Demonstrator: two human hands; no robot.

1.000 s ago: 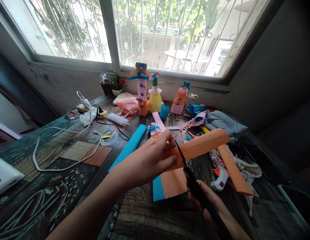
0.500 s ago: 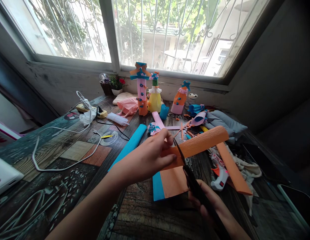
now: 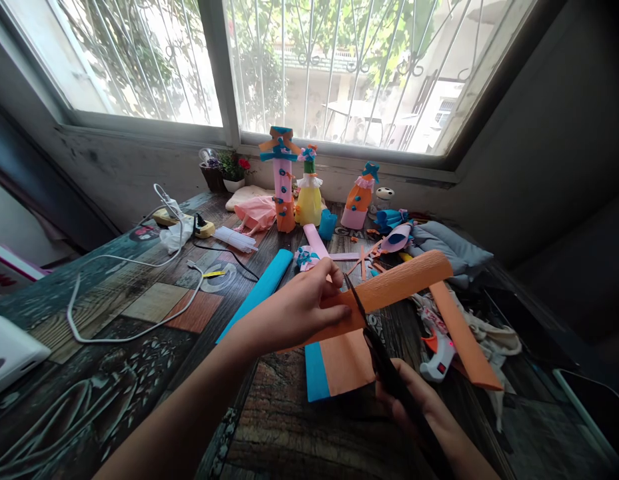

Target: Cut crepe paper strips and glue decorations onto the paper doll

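My left hand (image 3: pixel 309 303) is closed on a folded strip of orange crepe paper (image 3: pixel 406 280), thumb on the near side. The strip slants up to the right. In my right hand (image 3: pixel 414 393) is a pair of black scissors (image 3: pixel 389 370), pointing up and left. Their blades lie at the orange strip, just right of my left fingertips; how far apart the blades are is hard to see. Below the strip lies a flat piece with a blue band and an orange panel (image 3: pixel 346 363). A blue paper roll (image 3: pixel 269 280) rests beneath my left forearm's far side.
Paper-decorated bottles (image 3: pixel 309 200) stand by the window. A glue gun (image 3: pixel 439 357) and another orange strip (image 3: pixel 466 337) lie at right. A white cable (image 3: pixel 134 340) and a power strip (image 3: pixel 204 227) occupy the left. Paper scraps (image 3: pixel 364 260) are scattered behind my hands.
The orange strip's right end has shifted slightly left and the scissors have moved a little left with it. Both hands keep their grip.
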